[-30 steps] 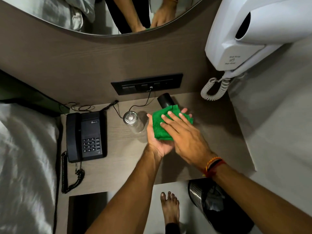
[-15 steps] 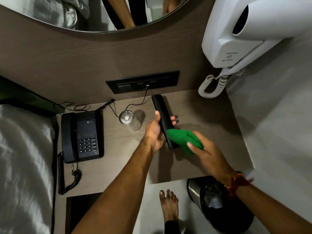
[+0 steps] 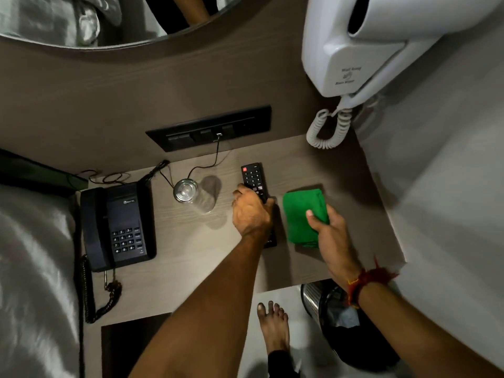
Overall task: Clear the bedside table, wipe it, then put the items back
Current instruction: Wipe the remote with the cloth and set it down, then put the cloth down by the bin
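On the wooden bedside table (image 3: pixel 191 249) a black remote control (image 3: pixel 253 179) lies face up, buttons showing. My left hand (image 3: pixel 252 212) covers its middle and grips it, so only its far end and near tip show. Just right of it a folded green cloth (image 3: pixel 301 214) rests on the table, with my right hand (image 3: pixel 328 236) holding its near right corner. A clear drinking glass (image 3: pixel 191 193) stands left of the remote. A black desk telephone (image 3: pixel 117 225) with a coiled cord sits at the table's left end.
A black socket panel (image 3: pixel 210 129) with a thin cable plugged in runs along the back wall. A white wall hair dryer (image 3: pixel 381 42) with a coiled cord hangs at the upper right. A lined waste bin (image 3: pixel 343 323) and my bare foot are below the table. Bedding lies left.
The remote went from my raised left hand, wrapped in the cloth, down onto the table face up. My right hand carried the cloth away and laid it to the remote's right.
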